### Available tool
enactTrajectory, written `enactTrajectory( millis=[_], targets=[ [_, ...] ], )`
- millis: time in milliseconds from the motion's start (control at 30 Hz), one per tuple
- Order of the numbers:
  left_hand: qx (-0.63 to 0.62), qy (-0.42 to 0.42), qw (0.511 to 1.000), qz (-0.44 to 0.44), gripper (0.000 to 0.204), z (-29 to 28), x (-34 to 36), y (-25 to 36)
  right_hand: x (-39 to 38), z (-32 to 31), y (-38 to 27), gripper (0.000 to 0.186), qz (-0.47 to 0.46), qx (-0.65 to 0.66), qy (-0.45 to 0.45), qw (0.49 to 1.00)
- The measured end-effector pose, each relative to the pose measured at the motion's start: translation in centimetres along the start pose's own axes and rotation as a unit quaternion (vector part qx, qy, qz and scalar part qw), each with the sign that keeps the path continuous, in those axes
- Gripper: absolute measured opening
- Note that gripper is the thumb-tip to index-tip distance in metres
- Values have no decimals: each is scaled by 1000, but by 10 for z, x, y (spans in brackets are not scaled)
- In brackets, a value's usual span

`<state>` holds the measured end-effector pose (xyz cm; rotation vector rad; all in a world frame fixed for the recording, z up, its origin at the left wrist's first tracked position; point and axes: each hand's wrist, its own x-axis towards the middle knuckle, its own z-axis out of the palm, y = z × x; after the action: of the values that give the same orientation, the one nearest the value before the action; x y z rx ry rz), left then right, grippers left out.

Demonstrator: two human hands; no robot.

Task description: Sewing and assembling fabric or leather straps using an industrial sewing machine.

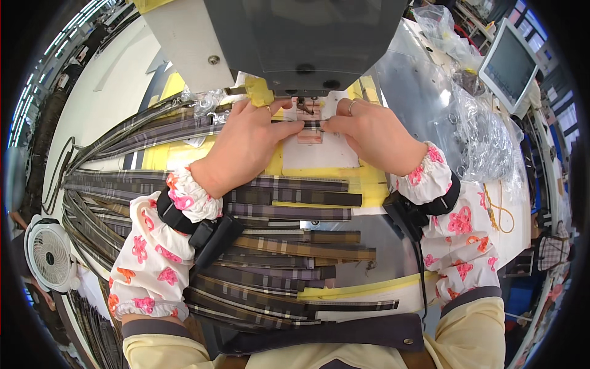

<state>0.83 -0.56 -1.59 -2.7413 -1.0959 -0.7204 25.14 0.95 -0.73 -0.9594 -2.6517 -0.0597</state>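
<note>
Clock read from the view's centre, 12 at the far side. Work spot just past 12: a short length of dark strip (313, 125) lies across the pinkish plate (309, 139), close on the near side of the presser foot (302, 106); grey machine (301, 46) looms above at 12. Left hand (246, 138) at 10:30, palm down, thumb stretched to the strip's left part, forefinger reaching separately toward the foot; cannot tell whether its fingers grip the strip or merely press it. Right hand (367, 132) at 2, fingers curled, thumb and forefinger closed on the strip's right part. A ring on each hand. Both wrists carry black straps, over floral sleeves (147, 252). Many more plaid strips (295, 248), dark, grey and brownish, spread from 9 round to 6, bunched at the left, ends fanned toward the right, some overlapping. Yellow tape (369, 181) shows on the table beneath and beside them. Crumpled clear plastic (485, 138) at 2:30; a white-framed screen (509, 64) farther out at 2. Yellow cord (503, 215) looped just past 3. White fan (51, 255) at 8:30, near the table's left edge.
</note>
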Motion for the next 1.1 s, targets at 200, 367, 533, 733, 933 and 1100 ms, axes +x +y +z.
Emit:
enactTrajectory(
  millis=[200,367,533,733,933,1100],
  targets=[
    [-21,-34,999,23,27,4,3,-7,2,5,3,30,-14,-8,11,1000],
    [-12,-20,999,45,30,3,4,-13,4,7,7,30,5,-6,17,1000],
    [2,-49,997,55,36,-3,6,-10,4,5,8,32,2,-3,7,1000],
    [-19,-35,998,58,40,0,4,-16,6,5,9,36,0,-2,9,1000],
    [-27,-51,997,51,40,-4,6,-14,5,4,9,36,2,-5,10,1000],
    [-20,-46,997,51,40,-2,5,-19,7,3,8,36,4,-6,10,1000]
  ],
)
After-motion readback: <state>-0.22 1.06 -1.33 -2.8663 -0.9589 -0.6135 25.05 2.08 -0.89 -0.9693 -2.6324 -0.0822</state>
